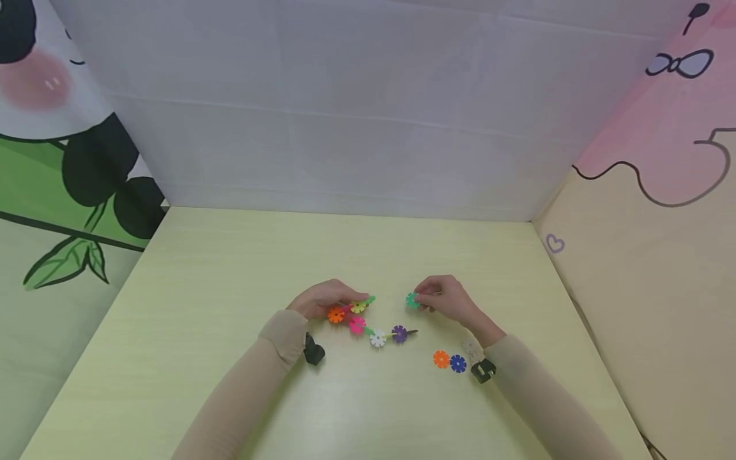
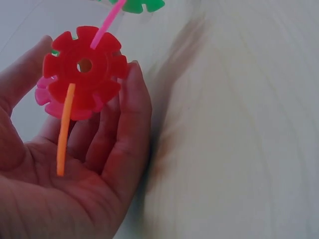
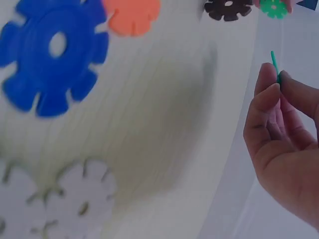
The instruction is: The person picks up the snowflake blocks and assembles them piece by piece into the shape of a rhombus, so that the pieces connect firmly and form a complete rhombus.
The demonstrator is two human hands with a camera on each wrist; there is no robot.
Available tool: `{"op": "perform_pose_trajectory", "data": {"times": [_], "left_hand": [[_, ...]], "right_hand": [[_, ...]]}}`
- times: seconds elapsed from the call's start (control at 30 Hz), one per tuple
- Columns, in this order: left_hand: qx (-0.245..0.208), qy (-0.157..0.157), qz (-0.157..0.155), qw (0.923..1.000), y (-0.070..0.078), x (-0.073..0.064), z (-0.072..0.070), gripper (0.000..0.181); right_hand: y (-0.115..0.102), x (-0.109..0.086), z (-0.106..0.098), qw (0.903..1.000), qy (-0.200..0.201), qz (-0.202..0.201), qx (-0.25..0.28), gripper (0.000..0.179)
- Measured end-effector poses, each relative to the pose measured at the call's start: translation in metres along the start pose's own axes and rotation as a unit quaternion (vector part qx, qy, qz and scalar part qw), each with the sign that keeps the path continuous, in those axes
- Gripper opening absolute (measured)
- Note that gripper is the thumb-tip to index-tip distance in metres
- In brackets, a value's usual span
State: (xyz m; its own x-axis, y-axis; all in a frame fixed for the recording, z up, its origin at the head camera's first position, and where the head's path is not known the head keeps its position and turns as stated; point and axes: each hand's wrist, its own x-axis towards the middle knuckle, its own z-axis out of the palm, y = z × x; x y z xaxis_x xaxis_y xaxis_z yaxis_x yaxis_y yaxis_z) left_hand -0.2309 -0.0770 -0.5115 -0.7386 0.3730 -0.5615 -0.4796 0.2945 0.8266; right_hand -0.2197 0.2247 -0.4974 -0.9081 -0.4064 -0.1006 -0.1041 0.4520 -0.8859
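Note:
My left hand (image 1: 328, 299) holds one end of a chain of notched plastic snowflake discs. Between its thumb and fingers in the left wrist view sit a red disc (image 2: 107, 64) and a pink one behind, with an orange disc (image 2: 64, 134) edge-on in front. The chain bends through a pink disc (image 1: 357, 326) and a white disc (image 1: 377, 338) to a purple disc (image 1: 399, 334) and a dark disc (image 1: 412, 331) at its other end. To the right, my right hand (image 1: 451, 300) pinches a single green disc (image 1: 411, 301) between thumb and fingertips, apart from the chain.
Loose discs lie on the table (image 1: 368, 409) near my right wrist: an orange disc (image 1: 441, 359), a blue disc (image 1: 458, 363) and white discs (image 1: 471, 350). A pale wall (image 1: 356, 147) stands behind the table, with painted panels at both sides.

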Motion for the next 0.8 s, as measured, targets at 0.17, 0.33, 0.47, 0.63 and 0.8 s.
{"op": "perform_pose_trajectory", "data": {"times": [0.17, 0.33, 0.47, 0.63, 0.8], "left_hand": [[-0.008, -0.006, -0.005, 0.9999, 0.001, -0.001, 0.0, 0.04], [-0.011, -0.017, 0.0, 0.9998, 0.002, -0.001, 0.0, 0.035], [-0.011, -0.021, 0.001, 0.9997, 0.003, -0.002, -0.001, 0.033], [-0.006, -0.02, -0.001, 0.9998, 0.005, -0.005, -0.001, 0.033], [0.001, -0.018, 0.0, 0.9998, 0.006, -0.007, -0.002, 0.029]], "right_hand": [[-0.014, 0.012, 0.019, 0.9999, -0.006, 0.0, 0.016, 0.014], [-0.022, 0.021, 0.031, 0.9995, -0.006, 0.011, 0.028, 0.014], [-0.025, 0.025, 0.037, 0.9992, -0.009, 0.015, 0.036, 0.014], [-0.033, 0.025, 0.04, 0.9984, -0.022, 0.018, 0.048, 0.018], [-0.034, 0.027, 0.044, 0.9977, -0.025, 0.022, 0.058, 0.018]]}}
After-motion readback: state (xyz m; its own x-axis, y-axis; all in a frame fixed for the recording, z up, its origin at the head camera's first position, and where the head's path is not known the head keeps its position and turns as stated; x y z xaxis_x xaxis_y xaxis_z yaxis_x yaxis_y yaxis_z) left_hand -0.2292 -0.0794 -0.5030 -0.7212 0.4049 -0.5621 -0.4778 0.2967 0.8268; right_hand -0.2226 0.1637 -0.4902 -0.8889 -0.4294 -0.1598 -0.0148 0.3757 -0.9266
